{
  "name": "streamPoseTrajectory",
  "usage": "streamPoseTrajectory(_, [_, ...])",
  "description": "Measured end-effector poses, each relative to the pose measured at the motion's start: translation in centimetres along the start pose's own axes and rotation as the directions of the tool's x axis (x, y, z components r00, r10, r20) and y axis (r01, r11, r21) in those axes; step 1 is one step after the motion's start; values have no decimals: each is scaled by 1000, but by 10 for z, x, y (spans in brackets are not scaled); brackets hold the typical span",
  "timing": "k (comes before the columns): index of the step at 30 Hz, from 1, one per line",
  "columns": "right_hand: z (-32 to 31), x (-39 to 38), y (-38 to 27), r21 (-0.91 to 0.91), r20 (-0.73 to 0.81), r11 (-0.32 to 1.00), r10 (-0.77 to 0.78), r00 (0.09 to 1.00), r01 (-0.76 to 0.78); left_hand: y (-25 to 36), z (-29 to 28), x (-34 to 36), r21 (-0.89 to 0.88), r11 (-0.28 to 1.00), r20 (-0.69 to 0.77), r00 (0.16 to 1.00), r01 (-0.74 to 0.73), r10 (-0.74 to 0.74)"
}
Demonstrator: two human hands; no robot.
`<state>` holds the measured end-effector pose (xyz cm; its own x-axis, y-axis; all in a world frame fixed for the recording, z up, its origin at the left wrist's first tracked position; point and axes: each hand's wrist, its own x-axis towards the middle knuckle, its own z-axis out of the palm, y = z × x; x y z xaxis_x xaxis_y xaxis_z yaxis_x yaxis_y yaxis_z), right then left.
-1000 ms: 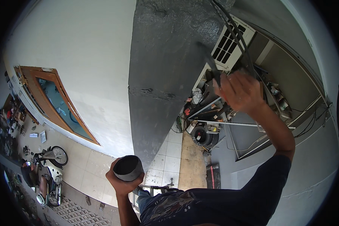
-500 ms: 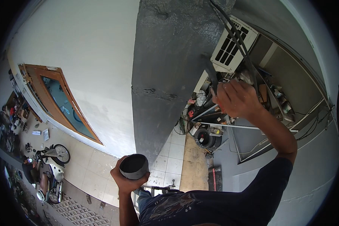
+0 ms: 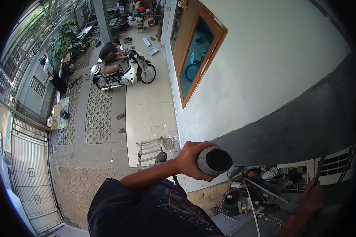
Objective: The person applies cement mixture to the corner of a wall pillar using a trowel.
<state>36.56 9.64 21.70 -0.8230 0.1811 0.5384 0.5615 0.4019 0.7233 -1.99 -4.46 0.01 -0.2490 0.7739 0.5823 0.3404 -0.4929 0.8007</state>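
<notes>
My left hand (image 3: 192,161) is wrapped round a small grey cup (image 3: 214,160) with dark grey paint inside, its mouth tilted toward me. Close beyond it runs a dark grey painted band (image 3: 288,126) along the white wall (image 3: 241,79). In deep shadow at the lower right, my right hand (image 3: 310,199) is closed round what looks like a paintbrush (image 3: 320,168). The brush's dark upper part points up toward the grey band, and a bit of red handle shows below the fist. Whether its tip touches the wall, I cannot tell.
A metal ladder (image 3: 149,150) stands beneath me, beside my foot in a dark shoe (image 3: 161,157). Below on the right lie tyres (image 3: 230,199), metal bars and clutter near a white vented unit (image 3: 335,164). A person (image 3: 108,53) crouches by a motorcycle (image 3: 124,75); a wood-framed window (image 3: 201,51) is set in the wall.
My view has swung left, bringing the yard and gate into sight. The right hand with the brush now appears far lower right; the cup stays in my left hand.
</notes>
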Motion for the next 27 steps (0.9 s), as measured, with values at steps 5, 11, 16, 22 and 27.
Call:
streamPoseTrajectory(5, [12,-41,-15,216,-36,974,71,997,-62,22,6,-24,112,993,-47,998,44,-39])
streamPoseTrajectory(11, [23,-80,-49,286,-92,952,142,986,-110,46,29,-58,140,982,-78,990,128,-117])
streamPoseTrajectory(16, [30,-88,-50,350,-94,928,166,982,-124,51,34,-59,104,984,-57,989,144,-139])
streamPoseTrajectory(22, [36,-79,-62,400,-30,903,186,982,-158,19,38,-44,84,990,-52,993,110,-105])
streamPoseTrajectory(27, [41,-41,-56,351,9,922,171,985,-163,-6,28,-15,113,993,-28,999,-17,21])
